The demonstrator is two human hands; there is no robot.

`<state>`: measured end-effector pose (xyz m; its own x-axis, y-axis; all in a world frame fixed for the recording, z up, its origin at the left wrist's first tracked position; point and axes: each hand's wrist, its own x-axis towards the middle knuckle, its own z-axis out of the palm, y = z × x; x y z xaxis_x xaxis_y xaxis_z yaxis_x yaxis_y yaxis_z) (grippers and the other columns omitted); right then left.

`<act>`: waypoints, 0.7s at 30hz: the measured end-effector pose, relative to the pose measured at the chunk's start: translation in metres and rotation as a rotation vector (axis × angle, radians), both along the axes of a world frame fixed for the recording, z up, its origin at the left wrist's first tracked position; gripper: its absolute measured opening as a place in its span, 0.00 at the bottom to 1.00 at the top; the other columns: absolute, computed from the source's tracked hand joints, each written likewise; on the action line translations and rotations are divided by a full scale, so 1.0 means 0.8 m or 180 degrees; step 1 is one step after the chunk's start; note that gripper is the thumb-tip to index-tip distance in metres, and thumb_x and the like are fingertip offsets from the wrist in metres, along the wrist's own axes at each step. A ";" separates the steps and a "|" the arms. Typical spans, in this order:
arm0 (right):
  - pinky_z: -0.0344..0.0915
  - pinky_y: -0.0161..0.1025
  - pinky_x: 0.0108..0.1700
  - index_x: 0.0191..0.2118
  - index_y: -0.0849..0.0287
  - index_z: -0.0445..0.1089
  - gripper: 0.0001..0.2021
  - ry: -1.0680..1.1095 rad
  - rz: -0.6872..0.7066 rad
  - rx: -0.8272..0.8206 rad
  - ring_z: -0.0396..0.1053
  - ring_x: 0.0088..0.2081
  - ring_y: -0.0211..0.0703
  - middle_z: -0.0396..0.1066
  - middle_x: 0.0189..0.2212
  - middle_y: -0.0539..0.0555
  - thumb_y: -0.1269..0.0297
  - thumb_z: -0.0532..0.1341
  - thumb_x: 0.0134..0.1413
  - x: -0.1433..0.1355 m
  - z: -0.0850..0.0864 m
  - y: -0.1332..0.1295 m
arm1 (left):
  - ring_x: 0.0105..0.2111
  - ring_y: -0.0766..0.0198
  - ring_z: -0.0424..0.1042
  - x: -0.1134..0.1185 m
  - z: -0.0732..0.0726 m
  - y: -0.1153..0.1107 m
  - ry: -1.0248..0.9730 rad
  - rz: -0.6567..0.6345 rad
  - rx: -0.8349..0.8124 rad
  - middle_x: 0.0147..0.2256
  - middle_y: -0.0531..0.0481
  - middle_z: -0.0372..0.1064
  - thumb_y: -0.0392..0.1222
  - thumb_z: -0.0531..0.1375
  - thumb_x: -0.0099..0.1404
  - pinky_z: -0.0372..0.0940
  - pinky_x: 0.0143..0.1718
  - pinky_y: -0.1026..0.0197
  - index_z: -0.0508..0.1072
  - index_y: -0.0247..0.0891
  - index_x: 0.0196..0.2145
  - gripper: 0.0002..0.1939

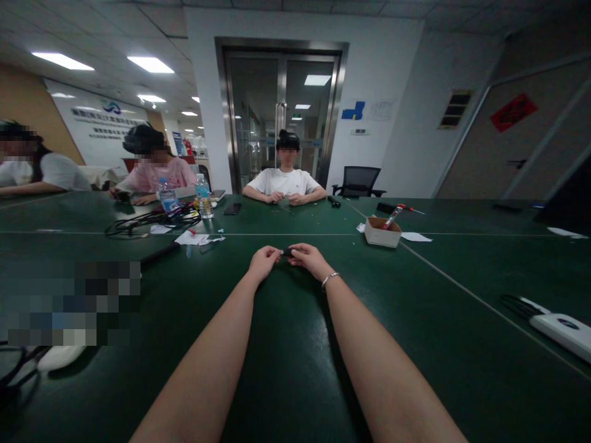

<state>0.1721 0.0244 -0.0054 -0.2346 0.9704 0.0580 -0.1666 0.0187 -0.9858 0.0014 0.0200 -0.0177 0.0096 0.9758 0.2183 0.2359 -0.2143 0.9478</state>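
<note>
Out over the green table (286,344), both my arms are stretched forward and the hands meet at a small black object (287,252). Its left end looks pale or metallic; it is too small to tell its kind. My right hand (310,258), with a silver bracelet at the wrist, pinches the black part between thumb and fingers. The fingertips of my left hand (265,262) are closed at the pale end. Part of the object is hidden by the fingers.
A cardboard box (382,236) holding a screwdriver-like tool stands ahead right. Ahead left are water bottles (203,197), tangled black cables (138,223), paper scraps (196,238) and a phone (232,209). A white device (566,329) lies right. A person (286,181) sits opposite; others sit left.
</note>
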 end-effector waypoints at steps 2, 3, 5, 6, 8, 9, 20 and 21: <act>0.71 0.28 0.27 0.36 0.65 0.68 0.04 0.0007 -0.0059 -0.0072 0.72 0.23 0.33 0.73 0.23 0.52 0.77 0.59 0.54 -0.001 -0.001 0.001 | 0.29 0.66 0.68 0.002 0.000 -0.001 -0.0140 -0.0075 0.0115 0.28 0.50 0.70 0.43 0.61 0.53 0.62 0.33 0.63 0.71 0.35 0.34 0.11; 0.70 0.28 0.26 0.36 0.65 0.67 0.03 -0.0021 -0.0064 -0.0099 0.71 0.22 0.33 0.73 0.21 0.52 0.76 0.58 0.56 -0.002 -0.001 0.002 | 0.29 0.66 0.69 0.003 0.000 -0.002 -0.0200 -0.0098 0.0129 0.29 0.50 0.70 0.42 0.61 0.54 0.63 0.34 0.63 0.71 0.35 0.35 0.11; 0.70 0.27 0.24 0.35 0.66 0.67 0.02 -0.0133 -0.0015 -0.0120 0.71 0.20 0.33 0.72 0.19 0.53 0.75 0.58 0.57 -0.004 0.001 0.001 | 0.29 0.66 0.68 0.004 0.003 -0.004 -0.0261 -0.0111 0.0090 0.28 0.50 0.70 0.44 0.59 0.56 0.63 0.34 0.62 0.70 0.35 0.34 0.10; 0.69 0.27 0.24 0.35 0.66 0.67 0.02 -0.0202 0.0016 -0.0115 0.70 0.19 0.33 0.72 0.19 0.53 0.74 0.57 0.57 -0.005 0.003 0.001 | 0.28 0.66 0.68 0.005 0.004 -0.005 -0.0264 -0.0112 0.0095 0.28 0.50 0.69 0.45 0.59 0.57 0.63 0.34 0.62 0.70 0.35 0.33 0.10; 0.68 0.26 0.22 0.33 0.66 0.67 0.03 -0.0319 0.0045 -0.0100 0.69 0.18 0.32 0.72 0.18 0.53 0.74 0.57 0.58 -0.007 0.005 0.000 | 0.30 0.66 0.68 0.006 0.006 -0.006 -0.0254 -0.0123 0.0237 0.29 0.50 0.69 0.44 0.60 0.56 0.64 0.35 0.62 0.70 0.36 0.33 0.10; 0.67 0.26 0.22 0.33 0.66 0.67 0.04 -0.0361 0.0039 -0.0097 0.69 0.18 0.32 0.72 0.18 0.53 0.74 0.57 0.58 -0.007 0.006 -0.001 | 0.31 0.66 0.69 0.006 0.006 -0.006 -0.0259 -0.0126 0.0309 0.30 0.50 0.70 0.44 0.61 0.55 0.63 0.36 0.62 0.70 0.36 0.33 0.10; 0.67 0.26 0.22 0.33 0.65 0.67 0.03 -0.0419 -0.0001 -0.0076 0.68 0.18 0.31 0.71 0.18 0.51 0.73 0.57 0.58 -0.008 0.002 0.002 | 0.30 0.66 0.70 0.003 -0.004 0.003 -0.0028 0.0084 0.0207 0.32 0.48 0.71 0.45 0.56 0.59 0.63 0.32 0.64 0.71 0.37 0.38 0.12; 0.67 0.26 0.23 0.33 0.65 0.67 0.03 -0.0419 0.0003 -0.0066 0.68 0.18 0.31 0.71 0.18 0.51 0.73 0.57 0.58 -0.008 0.002 0.002 | 0.29 0.65 0.70 0.003 -0.005 0.003 -0.0033 0.0049 0.0172 0.31 0.48 0.71 0.46 0.55 0.60 0.63 0.32 0.63 0.71 0.37 0.38 0.13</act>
